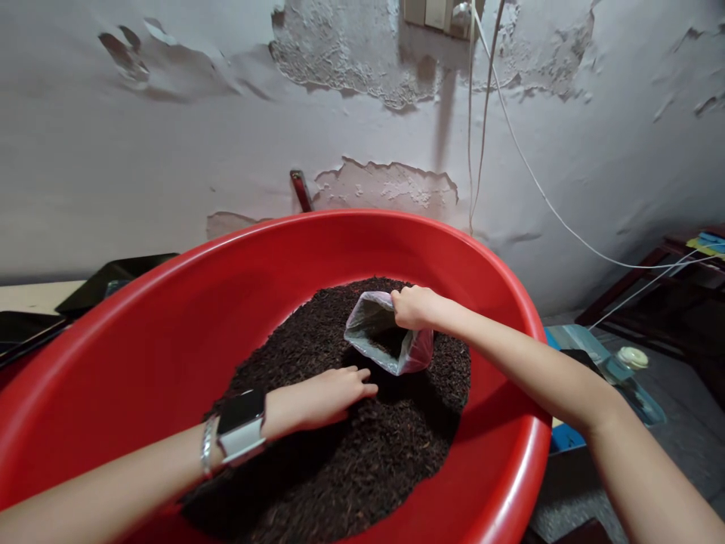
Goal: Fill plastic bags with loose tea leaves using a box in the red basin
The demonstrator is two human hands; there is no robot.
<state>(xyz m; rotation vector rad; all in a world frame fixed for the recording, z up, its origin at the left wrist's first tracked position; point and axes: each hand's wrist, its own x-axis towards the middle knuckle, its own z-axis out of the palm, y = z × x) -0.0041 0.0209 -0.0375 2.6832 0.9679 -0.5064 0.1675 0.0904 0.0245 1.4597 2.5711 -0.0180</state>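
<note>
Plastic bag (371,321) held open within a red tub (186,340). Largest, the tub surrounds everything I handle. Across part of its floor spreads a heap of dark leaves (390,461), apparently dried; by far the greater share lies there, loose and unbagged. Next in size, the bag tilts with its mouth toward my left, at the far part of the heap; some dark leaves show inside, so I judge it only partly filled, and its mouth is not closed. My right hand (416,306) pinches the bag's upper rim. My left hand (328,397) is palm down, its fingers slightly bent and a little apart, just beside the mouth; whether it holds any leaves I cannot tell.
</note>
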